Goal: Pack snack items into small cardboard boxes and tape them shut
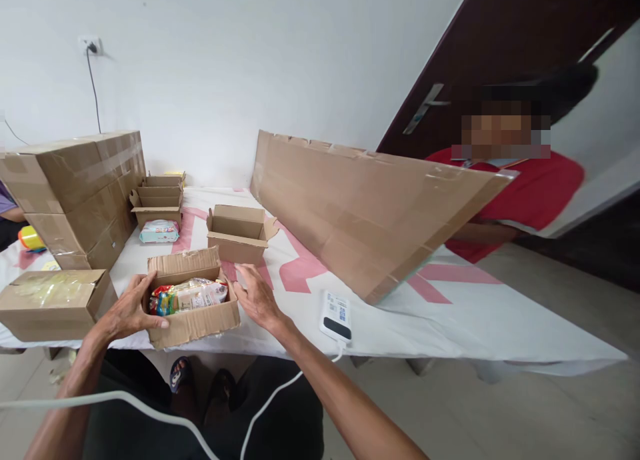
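An open cardboard box (195,325) is at the near edge of the table, its flaps standing up. Inside lie colourful plastic-wrapped packets (187,295), one mostly white and others red, yellow, green and blue. My left hand (127,308) grips the box's left end, thumb over the front side and fingers along the outer wall. At the right end, my right hand (259,296) has its fingers stretched out and apart, touching or very near the box edge. Just behind stands another open small box (237,247); the part of its inside that shows holds nothing.
Taped boxes (95,200) are stacked at the left, with a closed box (50,305) in front. A wet-wipes pack (159,231) lies before more open boxes (157,197). A large cardboard panel (370,210) leans rightward. A white device (336,315) trails a cable; a person in red (540,193) sits beyond.
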`<state>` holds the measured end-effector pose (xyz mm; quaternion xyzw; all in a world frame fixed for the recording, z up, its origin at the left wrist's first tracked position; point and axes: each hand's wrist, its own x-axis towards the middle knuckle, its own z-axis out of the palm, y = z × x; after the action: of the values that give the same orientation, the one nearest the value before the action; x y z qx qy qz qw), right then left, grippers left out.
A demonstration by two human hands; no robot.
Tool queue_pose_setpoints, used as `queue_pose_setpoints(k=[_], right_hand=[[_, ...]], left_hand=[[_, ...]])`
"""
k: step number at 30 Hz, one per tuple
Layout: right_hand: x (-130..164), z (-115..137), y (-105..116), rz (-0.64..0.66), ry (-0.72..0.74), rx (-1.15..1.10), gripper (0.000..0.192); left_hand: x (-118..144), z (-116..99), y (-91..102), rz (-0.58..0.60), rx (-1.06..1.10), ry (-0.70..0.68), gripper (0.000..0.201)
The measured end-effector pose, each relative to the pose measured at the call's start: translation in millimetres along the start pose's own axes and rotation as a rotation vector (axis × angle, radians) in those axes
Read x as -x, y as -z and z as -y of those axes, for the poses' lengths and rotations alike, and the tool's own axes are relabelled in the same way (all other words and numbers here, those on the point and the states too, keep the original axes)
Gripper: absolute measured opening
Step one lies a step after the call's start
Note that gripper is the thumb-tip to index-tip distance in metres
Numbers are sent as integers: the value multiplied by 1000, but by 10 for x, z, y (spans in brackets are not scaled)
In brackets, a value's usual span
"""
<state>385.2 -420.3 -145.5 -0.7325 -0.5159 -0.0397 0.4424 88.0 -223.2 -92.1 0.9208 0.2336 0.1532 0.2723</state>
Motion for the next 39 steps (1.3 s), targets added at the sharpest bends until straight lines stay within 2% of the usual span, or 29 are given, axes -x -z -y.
queue_pose_setpoints(k=[4, 11, 15, 18, 21, 25, 27, 32, 39], right_hand=[[4, -2, -30, 41, 62, 21, 40], [-52, 229, 71, 97, 122, 4, 29], [-131, 347, 46, 140, -6, 69, 28], [-210, 317, -52, 107, -135, 120, 19], [-245, 161, -163, 3, -248, 31, 23], [-218, -88, -265, -52, -330, -206, 57], [-197, -161, -302, -28, -373, -336, 60], [-144, -161, -362, 76, -393, -447, 46], [-50, 23, -229, 241, -315, -623, 71]], left_hand=[[9, -3, 6, 6, 9, -16, 118], [-17, -17, 17, 40, 36, 18, 120], [-5, 3, 15, 19, 44, -18, 117], [11, 25, 5, 9, 50, -15, 119], [21, 52, -9, -6, 47, -31, 119], [35, 85, -18, -8, 47, -63, 118], [47, 93, -18, 2, 53, -63, 119], [74, 83, -22, 26, 114, -51, 123], [76, 60, -29, 2, 108, -50, 119]])
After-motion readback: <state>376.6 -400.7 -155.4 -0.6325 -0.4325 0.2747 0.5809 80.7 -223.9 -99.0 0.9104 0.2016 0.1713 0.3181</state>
